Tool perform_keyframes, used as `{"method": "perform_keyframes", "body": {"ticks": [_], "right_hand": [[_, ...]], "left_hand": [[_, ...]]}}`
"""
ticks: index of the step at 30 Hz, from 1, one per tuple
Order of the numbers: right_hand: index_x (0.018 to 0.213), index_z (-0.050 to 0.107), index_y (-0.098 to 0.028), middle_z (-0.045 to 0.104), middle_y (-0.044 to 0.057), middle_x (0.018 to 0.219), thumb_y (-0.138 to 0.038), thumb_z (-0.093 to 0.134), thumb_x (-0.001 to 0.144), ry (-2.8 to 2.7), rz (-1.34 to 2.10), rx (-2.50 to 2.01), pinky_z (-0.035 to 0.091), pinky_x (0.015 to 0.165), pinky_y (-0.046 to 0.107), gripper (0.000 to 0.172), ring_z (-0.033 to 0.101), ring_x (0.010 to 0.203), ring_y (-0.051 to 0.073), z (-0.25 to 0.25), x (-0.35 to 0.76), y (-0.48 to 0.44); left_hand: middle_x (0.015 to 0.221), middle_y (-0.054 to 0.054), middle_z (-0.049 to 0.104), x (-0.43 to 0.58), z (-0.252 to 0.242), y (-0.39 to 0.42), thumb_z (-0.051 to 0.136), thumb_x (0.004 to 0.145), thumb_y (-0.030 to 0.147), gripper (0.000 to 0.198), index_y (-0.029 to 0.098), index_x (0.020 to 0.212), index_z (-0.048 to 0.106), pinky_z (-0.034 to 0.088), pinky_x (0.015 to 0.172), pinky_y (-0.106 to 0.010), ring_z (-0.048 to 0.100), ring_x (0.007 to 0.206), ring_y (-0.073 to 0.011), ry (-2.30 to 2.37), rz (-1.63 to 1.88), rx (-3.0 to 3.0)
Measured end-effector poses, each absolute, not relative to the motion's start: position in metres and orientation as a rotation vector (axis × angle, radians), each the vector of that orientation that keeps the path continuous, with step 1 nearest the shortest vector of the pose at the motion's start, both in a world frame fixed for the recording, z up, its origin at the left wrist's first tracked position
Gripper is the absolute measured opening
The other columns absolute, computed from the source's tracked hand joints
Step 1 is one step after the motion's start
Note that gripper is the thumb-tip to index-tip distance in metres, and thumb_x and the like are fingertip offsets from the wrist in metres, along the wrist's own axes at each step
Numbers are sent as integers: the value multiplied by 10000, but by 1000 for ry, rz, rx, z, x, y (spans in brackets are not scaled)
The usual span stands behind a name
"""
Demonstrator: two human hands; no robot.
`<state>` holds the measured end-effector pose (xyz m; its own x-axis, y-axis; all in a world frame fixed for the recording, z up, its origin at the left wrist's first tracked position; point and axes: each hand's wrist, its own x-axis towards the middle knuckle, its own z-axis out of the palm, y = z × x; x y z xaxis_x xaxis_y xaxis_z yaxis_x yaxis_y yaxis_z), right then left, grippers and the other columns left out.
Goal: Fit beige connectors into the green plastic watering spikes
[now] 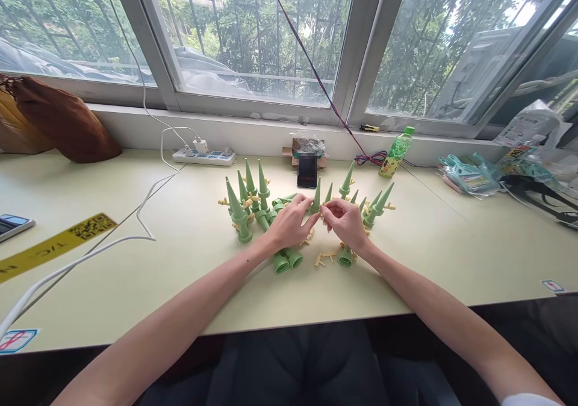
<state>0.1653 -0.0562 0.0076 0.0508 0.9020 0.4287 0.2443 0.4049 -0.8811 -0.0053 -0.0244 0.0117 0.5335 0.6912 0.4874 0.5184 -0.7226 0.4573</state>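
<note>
Both my hands meet over a cluster of green cone-shaped plastic spikes (246,204) on a pale table (149,273). My left hand (291,222) has its fingers closed around one green cone (316,198), tip up. My right hand (345,219) pinches a small beige part at that cone's side. Several small beige valve pieces (321,259) lie loose between the hands. More green cones stand to the right (377,208), and two lie on their sides under my left wrist (286,260).
A black phone (307,171) stands behind the cones. A white power strip (204,156) with a white cable (90,252) is at back left, a green bottle (396,152) at back right. A brown bag (63,123), yellow tape (54,246) and plastic packets (469,174) sit around.
</note>
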Motion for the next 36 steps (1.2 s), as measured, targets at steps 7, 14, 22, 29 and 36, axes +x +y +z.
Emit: {"method": "perform_keyframes", "body": {"ticks": [7, 14, 22, 29, 36], "right_hand": [[716, 602, -199, 598, 0, 553, -361, 640, 837, -1583, 505, -1129, 433, 474, 275, 205, 545, 456, 138, 10, 164, -58], [798, 618, -204, 586, -10, 590, -328, 638, 825, -1653, 387, -1110, 436, 524, 268, 129, 522, 505, 128, 11, 162, -60], [846, 657, -211, 607, 9, 663, -299, 634, 824, -1738, 338, -1049, 453, 575, 276, 93, 528, 564, 137, 7, 162, -60], [759, 602, -208, 564, -7, 623, -241, 628, 807, -1776, 348, -1049, 409, 544, 262, 64, 466, 528, 119, 4, 161, -61], [736, 568, -206, 528, -21, 592, -221, 603, 812, -1807, 331, -1043, 394, 526, 254, 85, 443, 505, 110, 1, 162, -61]], "left_hand": [[837, -31, 604, -5, 15, -17, 508, 937, 369, 245, 157, 1033, 588, 443, 565, -233, 514, 599, -97, 936, 1192, 2160], [766, -22, 588, -4, 16, -17, 514, 923, 395, 251, 155, 869, 566, 444, 540, -214, 523, 615, -98, 775, 1139, 1883], [532, 50, 446, -3, 18, -21, 518, 917, 385, 226, 169, 853, 526, 323, 387, -201, 391, 407, -65, 714, 1053, 1703], [507, 53, 446, -3, 16, -21, 515, 915, 386, 247, 176, 787, 491, 299, 376, -201, 391, 393, -63, 716, 1020, 1729], [505, 49, 457, -3, 18, -24, 507, 916, 397, 261, 173, 781, 496, 288, 380, -204, 389, 387, -66, 719, 993, 1723]]}}
